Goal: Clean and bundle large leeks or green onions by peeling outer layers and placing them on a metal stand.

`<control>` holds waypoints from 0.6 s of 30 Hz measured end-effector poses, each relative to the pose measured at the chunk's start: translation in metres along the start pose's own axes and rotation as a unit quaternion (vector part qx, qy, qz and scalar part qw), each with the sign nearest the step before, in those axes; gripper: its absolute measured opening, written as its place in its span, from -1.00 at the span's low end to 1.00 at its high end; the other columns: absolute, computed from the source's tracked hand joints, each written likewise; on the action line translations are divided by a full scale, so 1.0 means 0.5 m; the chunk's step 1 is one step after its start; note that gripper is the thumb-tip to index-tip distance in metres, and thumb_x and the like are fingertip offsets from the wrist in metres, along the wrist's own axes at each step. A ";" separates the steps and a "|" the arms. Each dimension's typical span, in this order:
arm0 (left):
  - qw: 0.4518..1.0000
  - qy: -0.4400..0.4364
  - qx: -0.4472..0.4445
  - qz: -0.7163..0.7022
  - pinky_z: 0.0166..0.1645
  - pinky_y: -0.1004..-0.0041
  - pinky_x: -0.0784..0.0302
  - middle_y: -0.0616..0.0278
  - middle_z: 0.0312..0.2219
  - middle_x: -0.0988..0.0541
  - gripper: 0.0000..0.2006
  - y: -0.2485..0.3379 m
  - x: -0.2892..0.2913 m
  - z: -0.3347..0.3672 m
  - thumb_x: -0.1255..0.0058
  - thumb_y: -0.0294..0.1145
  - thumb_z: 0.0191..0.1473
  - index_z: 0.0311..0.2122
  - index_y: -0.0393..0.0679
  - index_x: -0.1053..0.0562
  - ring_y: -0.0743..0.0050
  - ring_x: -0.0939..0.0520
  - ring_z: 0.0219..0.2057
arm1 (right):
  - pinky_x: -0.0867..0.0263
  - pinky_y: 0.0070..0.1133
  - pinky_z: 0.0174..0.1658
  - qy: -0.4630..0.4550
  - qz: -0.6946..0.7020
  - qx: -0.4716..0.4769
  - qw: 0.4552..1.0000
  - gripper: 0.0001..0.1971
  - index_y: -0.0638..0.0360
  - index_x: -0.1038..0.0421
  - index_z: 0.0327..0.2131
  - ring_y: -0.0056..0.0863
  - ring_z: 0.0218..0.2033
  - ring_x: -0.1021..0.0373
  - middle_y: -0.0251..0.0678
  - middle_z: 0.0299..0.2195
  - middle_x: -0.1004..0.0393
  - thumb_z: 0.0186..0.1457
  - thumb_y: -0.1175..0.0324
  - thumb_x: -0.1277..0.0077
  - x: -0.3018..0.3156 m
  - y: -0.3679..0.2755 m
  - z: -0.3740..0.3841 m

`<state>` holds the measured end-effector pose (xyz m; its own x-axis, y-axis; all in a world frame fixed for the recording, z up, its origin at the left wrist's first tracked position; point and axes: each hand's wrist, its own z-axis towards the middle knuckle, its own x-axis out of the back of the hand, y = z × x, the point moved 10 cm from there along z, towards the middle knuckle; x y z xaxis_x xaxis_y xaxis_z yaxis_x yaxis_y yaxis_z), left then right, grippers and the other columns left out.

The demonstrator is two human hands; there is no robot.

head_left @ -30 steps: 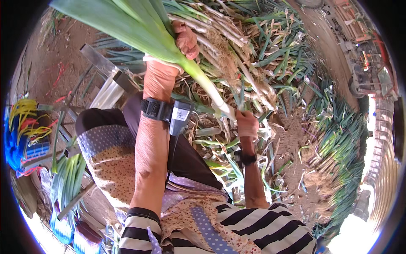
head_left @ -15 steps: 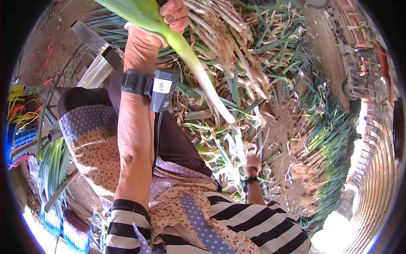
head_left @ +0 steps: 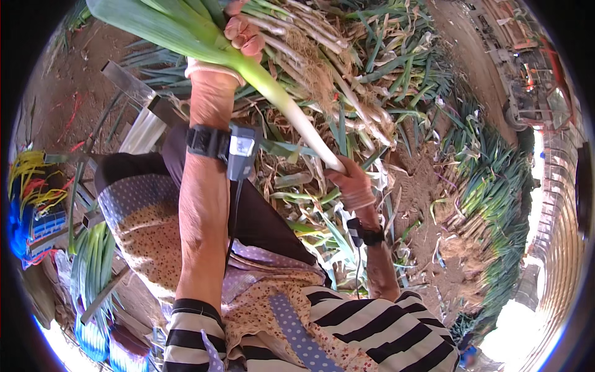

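Observation:
My left hand [head_left: 243, 38], in a pinkish glove, is closed around a large leek [head_left: 286, 105] where the broad green leaves meet the pale stem. The leaves fan out to the upper left, and the white stem slants down to the right. At the stem's white lower end, my right hand [head_left: 352, 184], also gloved, has its fingers closed on the leek. Its fingertips are partly hidden. Under and beyond the leek lies a heap of untrimmed leeks [head_left: 304, 53] with dry, stringy roots. Stripped leaves and peelings [head_left: 297, 180] litter the ground below the stem.
A long row of leeks [head_left: 489, 204] lies along the right on bare soil. Metal frame bars [head_left: 127, 77] stand at my left, with trimmed white leek stems [head_left: 142, 131] beside them. Blue crates with yellow and red ties [head_left: 40, 211] sit far left. A vehicle [head_left: 539, 87] stands far right.
My right hand has come up from the peelings and taken hold of the leek's white end. My left hand keeps its grip, and the leek has shifted slightly left.

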<state>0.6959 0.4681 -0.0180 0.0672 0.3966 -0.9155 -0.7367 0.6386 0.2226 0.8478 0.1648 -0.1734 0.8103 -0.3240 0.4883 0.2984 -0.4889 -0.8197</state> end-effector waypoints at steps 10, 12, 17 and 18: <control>0.933 0.288 -0.119 0.179 -0.55 0.46 -0.23 0.39 -0.68 -0.29 -0.23 0.025 0.041 -0.044 0.34 0.54 -0.11 -0.32 -0.12 -0.38 0.50 -0.28 -0.62 | -0.33 -0.43 -0.44 0.202 -0.255 0.194 0.925 -0.58 0.07 -0.42 -0.21 -0.26 -0.42 -0.40 -0.28 -0.50 -0.41 -0.15 0.15 -0.25 -0.034 -0.197 -0.030; 0.931 0.308 -0.121 0.153 -0.62 0.52 -0.15 0.44 -0.72 -0.24 -0.26 0.031 0.049 -0.054 0.32 0.52 -0.10 -0.35 -0.10 -0.38 0.55 -0.25 -0.66 | -0.37 -0.48 -0.39 0.200 -0.133 0.157 0.958 -0.66 0.06 -0.41 -0.19 -0.26 -0.36 -0.43 -0.26 -0.42 -0.45 -0.09 0.26 -0.19 -0.016 -0.085 -0.048; 0.993 0.040 -0.103 0.038 -0.76 0.64 -0.08 0.50 -0.78 -0.15 -0.30 0.045 -0.037 -0.015 0.18 0.49 -0.17 -0.42 -0.09 -0.40 0.69 -0.15 -0.78 | -0.35 -0.45 -0.15 -0.090 -0.477 -0.219 0.846 -0.57 0.08 -0.38 -0.05 -0.22 -0.15 -0.43 -0.15 -0.14 -0.46 -0.03 0.19 -0.10 0.037 0.305 -0.116; 0.996 -0.012 -0.092 0.011 -0.77 0.65 -0.12 0.50 -0.78 -0.15 -0.30 0.041 -0.056 -0.015 0.14 0.47 -0.18 -0.41 -0.12 -0.41 0.70 -0.17 -0.79 | -0.33 -0.39 -0.10 -0.056 -0.397 -0.310 0.862 -0.52 0.07 -0.37 -0.03 -0.19 -0.12 -0.41 -0.12 -0.14 -0.45 -0.03 0.10 -0.09 0.077 0.317 -0.165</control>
<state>0.6738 0.4653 0.0099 0.0651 0.4265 -0.9021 -0.8488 0.4990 0.1747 0.8845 0.0080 -0.2599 0.5279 0.3752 0.7620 0.4832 -0.8705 0.0939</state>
